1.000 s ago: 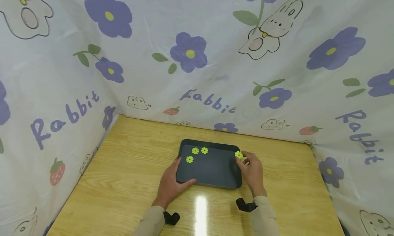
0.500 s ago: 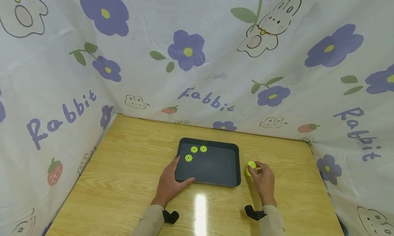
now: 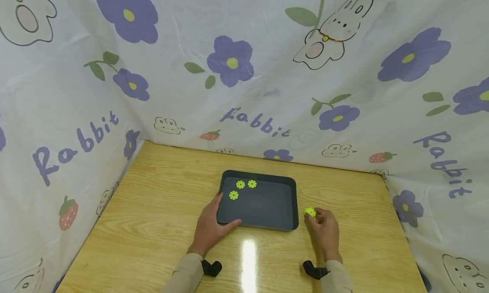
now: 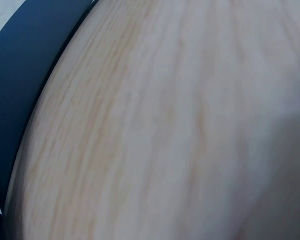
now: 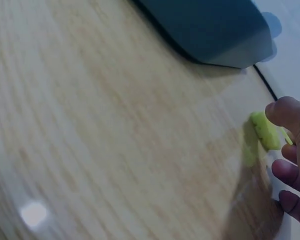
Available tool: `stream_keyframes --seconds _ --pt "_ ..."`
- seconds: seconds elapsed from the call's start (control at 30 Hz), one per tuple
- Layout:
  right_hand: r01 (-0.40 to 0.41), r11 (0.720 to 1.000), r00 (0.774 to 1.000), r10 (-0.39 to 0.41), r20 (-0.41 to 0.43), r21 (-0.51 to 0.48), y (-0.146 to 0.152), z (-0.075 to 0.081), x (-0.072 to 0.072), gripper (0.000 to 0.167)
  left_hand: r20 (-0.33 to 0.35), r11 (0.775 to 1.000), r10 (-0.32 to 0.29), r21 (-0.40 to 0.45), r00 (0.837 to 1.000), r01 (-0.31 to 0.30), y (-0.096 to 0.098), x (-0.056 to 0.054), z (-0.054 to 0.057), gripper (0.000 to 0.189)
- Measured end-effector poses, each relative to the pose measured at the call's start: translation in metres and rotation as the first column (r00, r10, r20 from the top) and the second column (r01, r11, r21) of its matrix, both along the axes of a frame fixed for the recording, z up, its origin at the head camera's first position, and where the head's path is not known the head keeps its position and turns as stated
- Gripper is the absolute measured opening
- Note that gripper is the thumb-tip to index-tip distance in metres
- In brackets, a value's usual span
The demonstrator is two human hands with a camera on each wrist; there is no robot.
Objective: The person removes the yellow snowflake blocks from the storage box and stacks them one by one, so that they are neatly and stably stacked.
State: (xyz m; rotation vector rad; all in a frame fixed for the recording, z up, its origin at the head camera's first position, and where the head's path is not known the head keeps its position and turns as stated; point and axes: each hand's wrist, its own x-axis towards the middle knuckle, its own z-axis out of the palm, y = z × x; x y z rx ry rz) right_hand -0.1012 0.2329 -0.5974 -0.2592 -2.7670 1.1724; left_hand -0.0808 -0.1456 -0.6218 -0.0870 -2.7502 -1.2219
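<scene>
In the head view a dark grey rectangular tray (image 3: 259,204) lies on the table with three yellow-green notched discs in its far left part: two side by side (image 3: 240,184) and one nearer (image 3: 234,195). My left hand (image 3: 208,229) rests against the tray's near left corner, fingers along the left wall, thumb across the front rim. To the right of the tray, my right hand (image 3: 324,231) pinches a yellow-green disc (image 3: 310,212) low over the table. The right wrist view shows its thin edge (image 5: 287,136) beside a thicker yellow-green piece (image 5: 265,131), perhaps stacked discs.
The wooden table (image 3: 168,187) is bordered by a white cloth (image 3: 259,97) printed with flowers and rabbits at the back and sides. A bright light reflection (image 3: 249,263) lies on the wood in front of the tray. The left wrist view holds only tray wall (image 4: 20,90) and wood.
My right hand has moved from the tray's right rim to the right, pinching the disc, then lowered towards the table. My left hand, the tray and its three discs keep their places.
</scene>
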Motion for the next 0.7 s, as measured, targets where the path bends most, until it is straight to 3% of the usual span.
stream_keyframes --seconds 0.7 --pt "-0.034 0.999 0.999 0.033 0.016 0.029 0.0007 -0.0016 -0.0014 0.04 0.016 1.0 0.003 0.009 1.0 -0.003 0.001 0.0001 0.004 0.11"
